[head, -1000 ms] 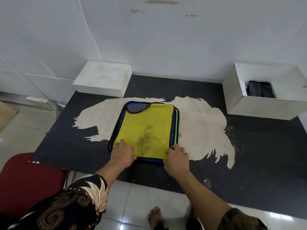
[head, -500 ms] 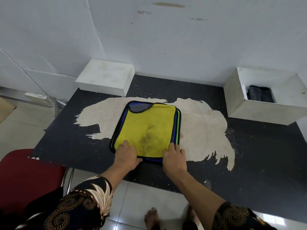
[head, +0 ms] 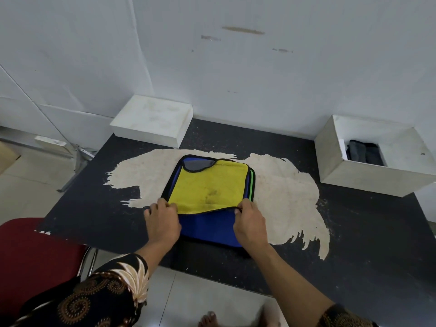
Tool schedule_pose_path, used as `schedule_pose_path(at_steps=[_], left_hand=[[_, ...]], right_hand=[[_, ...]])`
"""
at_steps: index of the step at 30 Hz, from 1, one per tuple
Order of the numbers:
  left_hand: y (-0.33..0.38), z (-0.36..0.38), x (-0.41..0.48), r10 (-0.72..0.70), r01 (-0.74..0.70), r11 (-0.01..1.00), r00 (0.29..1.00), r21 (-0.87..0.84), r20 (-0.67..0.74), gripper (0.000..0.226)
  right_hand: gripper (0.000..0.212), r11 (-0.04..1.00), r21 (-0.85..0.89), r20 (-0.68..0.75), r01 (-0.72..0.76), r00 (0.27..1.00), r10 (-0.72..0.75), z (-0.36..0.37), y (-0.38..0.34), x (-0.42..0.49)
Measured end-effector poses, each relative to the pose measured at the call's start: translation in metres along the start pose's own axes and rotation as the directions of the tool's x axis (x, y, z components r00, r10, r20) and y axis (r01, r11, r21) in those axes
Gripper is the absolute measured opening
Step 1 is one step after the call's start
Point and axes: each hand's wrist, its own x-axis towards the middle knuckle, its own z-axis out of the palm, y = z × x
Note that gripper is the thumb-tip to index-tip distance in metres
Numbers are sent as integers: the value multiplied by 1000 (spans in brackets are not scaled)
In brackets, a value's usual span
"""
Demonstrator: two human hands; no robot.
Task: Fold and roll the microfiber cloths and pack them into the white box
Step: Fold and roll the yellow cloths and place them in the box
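A stack of microfiber cloths lies in the middle of the black table [head: 354, 232]. The top yellow cloth [head: 207, 185] has its near edge lifted off the blue cloth [head: 207, 227] beneath; a green edge shows at the stack's right side. My left hand [head: 162, 223] pinches the yellow cloth's near left corner. My right hand [head: 250, 225] pinches its near right corner. The far left corner of the yellow cloth is turned over, showing grey. The open white box [head: 368, 175] stands at the right rear with dark rolled cloths [head: 364, 153] inside.
A closed white box or lid [head: 151, 121] sits at the table's back left against the wall. A red chair [head: 30, 253] stands at the left by the table edge. The tabletop has a large worn pale patch [head: 287, 192]. My bare feet show on the tiled floor below.
Both hands went from resting on the near edge of the stack to pinching the yellow cloth's near corners and lifting that edge away, uncovering the blue cloth below.
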Motion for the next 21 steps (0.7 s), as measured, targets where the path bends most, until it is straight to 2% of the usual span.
schedule_pose_path(at_steps=[4,7,9,10,12,13,15,17,21], left_hand=[[-20,-8,19,-88,88,993,996,-74,-2,20],[-22,-11,35,-147,153,951,988,-270,43,22],[-22,-6,44,-197,234,863,972,-448,128,27],[-22,-5,48,-227,305,736,952,-604,203,28],[-16,-6,52,-233,440,365,897,-821,376,27],[-13,-8,53,-219,470,204,877,-859,428,27],[-10,-15,55,-198,484,-42,853,-874,482,22],[-10,-23,56,-191,469,-210,841,-858,507,20],[-16,-28,62,-114,493,-396,811,-775,574,22]], right_hand=[[9,982,150,7,-115,993,116,-3,2,10],[15,946,267,55,-181,983,173,-5,0,16],[20,877,390,115,-281,960,256,-4,-1,19],[24,810,469,151,-351,936,318,-3,-2,22],[30,604,638,250,-478,870,425,-3,-2,28],[30,479,712,300,-514,839,455,-5,-2,31],[33,278,781,368,-559,772,518,-11,-5,36],[37,223,771,382,-597,712,589,-14,-5,40],[25,142,775,412,-616,662,626,-13,-7,48]])
